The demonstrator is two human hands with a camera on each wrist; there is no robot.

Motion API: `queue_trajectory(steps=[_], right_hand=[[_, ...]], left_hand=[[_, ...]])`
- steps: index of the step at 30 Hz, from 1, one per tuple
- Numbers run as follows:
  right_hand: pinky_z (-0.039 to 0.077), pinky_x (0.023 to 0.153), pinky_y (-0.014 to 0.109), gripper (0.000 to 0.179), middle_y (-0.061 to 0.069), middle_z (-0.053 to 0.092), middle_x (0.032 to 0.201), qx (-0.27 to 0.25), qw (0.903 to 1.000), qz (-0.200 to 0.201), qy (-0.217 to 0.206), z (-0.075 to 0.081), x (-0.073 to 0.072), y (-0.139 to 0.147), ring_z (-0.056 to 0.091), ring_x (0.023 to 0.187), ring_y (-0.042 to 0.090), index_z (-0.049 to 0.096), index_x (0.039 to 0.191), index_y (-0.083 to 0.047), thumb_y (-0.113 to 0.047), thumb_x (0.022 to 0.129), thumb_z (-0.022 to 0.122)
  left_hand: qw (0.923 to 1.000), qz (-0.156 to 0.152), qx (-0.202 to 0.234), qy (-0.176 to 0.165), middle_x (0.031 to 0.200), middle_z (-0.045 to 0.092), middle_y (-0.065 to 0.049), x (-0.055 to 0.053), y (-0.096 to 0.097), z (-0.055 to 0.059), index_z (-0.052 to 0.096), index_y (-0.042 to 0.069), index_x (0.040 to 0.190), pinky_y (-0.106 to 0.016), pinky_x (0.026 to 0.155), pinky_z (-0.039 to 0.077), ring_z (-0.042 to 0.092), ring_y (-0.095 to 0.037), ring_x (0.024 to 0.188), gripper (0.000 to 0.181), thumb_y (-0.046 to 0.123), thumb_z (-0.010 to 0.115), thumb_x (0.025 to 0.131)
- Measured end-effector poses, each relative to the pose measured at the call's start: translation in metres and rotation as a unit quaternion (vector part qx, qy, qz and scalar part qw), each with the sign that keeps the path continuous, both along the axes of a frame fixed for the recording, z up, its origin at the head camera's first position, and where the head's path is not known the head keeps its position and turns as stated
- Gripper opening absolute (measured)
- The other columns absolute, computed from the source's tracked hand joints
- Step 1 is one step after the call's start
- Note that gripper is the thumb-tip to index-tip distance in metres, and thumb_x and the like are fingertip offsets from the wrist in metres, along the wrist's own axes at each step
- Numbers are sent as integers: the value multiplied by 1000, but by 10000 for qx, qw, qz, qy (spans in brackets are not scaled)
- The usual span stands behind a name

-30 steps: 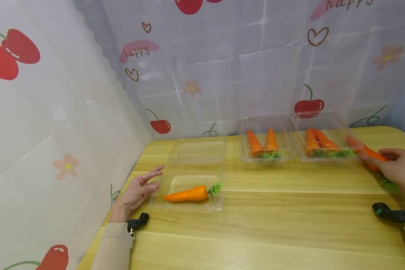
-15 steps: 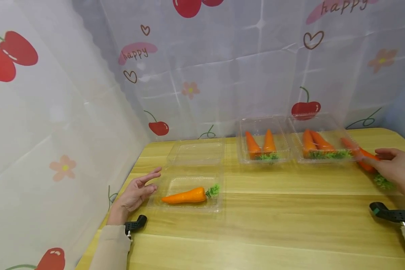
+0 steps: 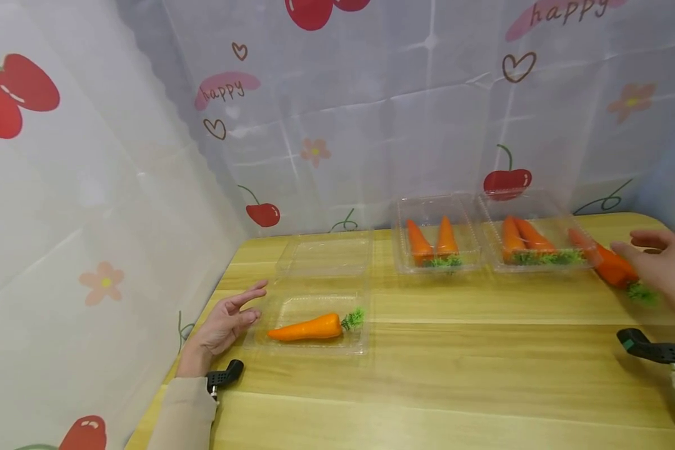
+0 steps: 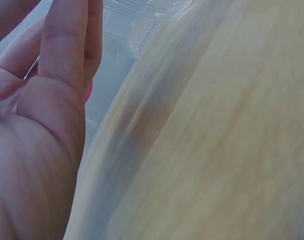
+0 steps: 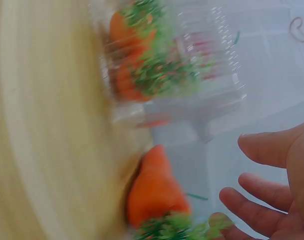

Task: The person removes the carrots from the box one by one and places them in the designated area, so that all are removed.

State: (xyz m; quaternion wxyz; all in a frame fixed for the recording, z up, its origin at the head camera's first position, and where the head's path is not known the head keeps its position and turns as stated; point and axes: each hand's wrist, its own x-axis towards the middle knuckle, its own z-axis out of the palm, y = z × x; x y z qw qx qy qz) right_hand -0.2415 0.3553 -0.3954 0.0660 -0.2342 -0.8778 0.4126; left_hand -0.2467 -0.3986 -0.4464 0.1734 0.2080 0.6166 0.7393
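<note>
In the head view, my left hand (image 3: 224, 325) is at the left edge of an opened clear plastic box (image 3: 365, 340), fingers extended; whether it touches the box is unclear. One carrot (image 3: 309, 328) with a green top lies in that box. My right hand (image 3: 665, 265) hovers at the far right with fingers spread. Beside it, a loose carrot (image 3: 615, 269) lies on the table, its tip behind a closed clear box. The right wrist view shows this carrot (image 5: 156, 197) apart from the thumb, with a fingertip near its leafy top.
Two closed clear boxes stand along the back: the left box (image 3: 464, 265) and the right box (image 3: 497, 265), each holding two carrots. A printed curtain (image 3: 360, 162) hangs behind the wooden table (image 3: 427, 387) and along its left side.
My right hand has lifted away from the loose carrot and its fingers have spread; the carrot lies on the table. The left hand keeps its place by the opened box.
</note>
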Motion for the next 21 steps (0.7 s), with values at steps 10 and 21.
queue_trajectory(steps=[10,21], right_hand=[[30,112,72,75,-2,42,159,216,9949,403,903,-1,-11,-3,24,148,51,28,164,-24,-63,102,41],[41,63,13,73,13,57,131,453,9830,1341,1167,54,6,-76,50,97,3,48,150,-1,-56,101,54]], left_hand=[[10000,-38,47,-41,171,28,0,0,0,2,41,-10,151,-21,93,59,57,-10,129,50,-16,46,101],[9999,-70,85,-35,171,29,2,0,-1,2,38,-13,152,-20,91,59,69,-8,100,51,-17,45,101]])
